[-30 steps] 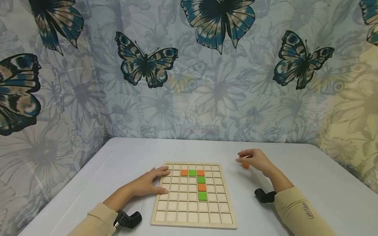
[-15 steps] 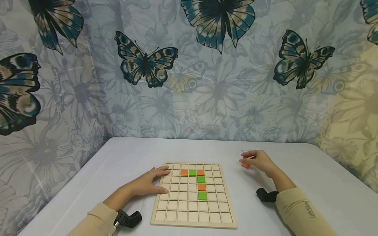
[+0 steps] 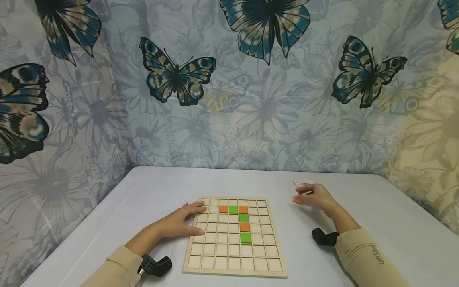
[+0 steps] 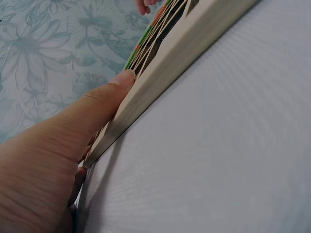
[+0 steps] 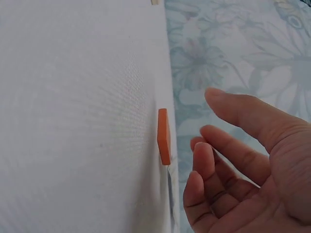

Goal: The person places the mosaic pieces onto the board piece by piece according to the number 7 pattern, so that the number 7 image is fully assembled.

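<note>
A wooden grid board [image 3: 234, 275] lies on the white table, with orange and green square tiles, such as the green tile [image 3: 245, 238], set in some cells. My left hand [image 3: 175, 223] rests on the board's left edge, thumb and fingers spread and fairly straight; in the left wrist view its thumb [image 4: 104, 94] lies over the rim. To the right of the board, my right hand [image 3: 317, 196] hovers by a loose orange tile [image 3: 297, 201]. The right wrist view shows that tile [image 5: 164, 136] on the table, apart from the loosely bent fingers [image 5: 204, 158], which hold nothing.
A white card with a grid pattern [image 3: 299, 183] lies behind my right hand, partly hidden by it. The table [image 3: 172, 179] ends at a butterfly-print cloth backdrop [image 3: 229, 131]. Black devices [image 3: 155, 266] are worn at both wrists.
My right hand has shifted a little to the right, showing more of the loose orange tile and the white card. The left hand and the board stay as they were.
</note>
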Motion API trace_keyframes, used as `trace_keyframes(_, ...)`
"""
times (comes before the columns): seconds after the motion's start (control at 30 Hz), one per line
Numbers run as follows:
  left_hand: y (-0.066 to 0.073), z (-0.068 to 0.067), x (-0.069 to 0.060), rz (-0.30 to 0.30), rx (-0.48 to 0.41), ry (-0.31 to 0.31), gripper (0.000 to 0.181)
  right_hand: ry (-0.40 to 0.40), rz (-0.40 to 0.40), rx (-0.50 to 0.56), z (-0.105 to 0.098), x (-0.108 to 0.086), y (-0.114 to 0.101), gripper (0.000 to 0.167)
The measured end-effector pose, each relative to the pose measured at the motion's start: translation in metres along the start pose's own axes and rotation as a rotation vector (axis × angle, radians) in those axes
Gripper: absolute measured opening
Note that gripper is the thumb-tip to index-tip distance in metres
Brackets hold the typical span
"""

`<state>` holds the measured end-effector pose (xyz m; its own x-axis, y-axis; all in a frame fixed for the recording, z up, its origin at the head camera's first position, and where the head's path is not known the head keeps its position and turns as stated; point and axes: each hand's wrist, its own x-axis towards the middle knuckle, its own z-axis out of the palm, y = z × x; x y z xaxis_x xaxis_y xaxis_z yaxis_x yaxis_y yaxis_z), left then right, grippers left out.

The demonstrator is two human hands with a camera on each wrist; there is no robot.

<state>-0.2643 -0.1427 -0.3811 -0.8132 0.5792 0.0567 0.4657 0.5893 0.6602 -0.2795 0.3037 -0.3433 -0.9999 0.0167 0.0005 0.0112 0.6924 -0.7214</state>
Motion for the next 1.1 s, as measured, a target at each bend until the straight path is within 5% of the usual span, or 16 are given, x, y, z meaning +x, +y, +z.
trace_keyframes(0.43, 0.005, 0.0, 0.0, -0.031, -0.009, 0.006, 0.074, 0.013, 0.019, 0.002, 0.002, 0.0, 0.012, 0.043)
trace_keyframes(1.1, 0.004, -0.001, -0.001, 0.0, -0.007, -0.001, 0.073, 0.015, -0.024, -0.042, 0.004, 0.002, 0.018, 0.036)
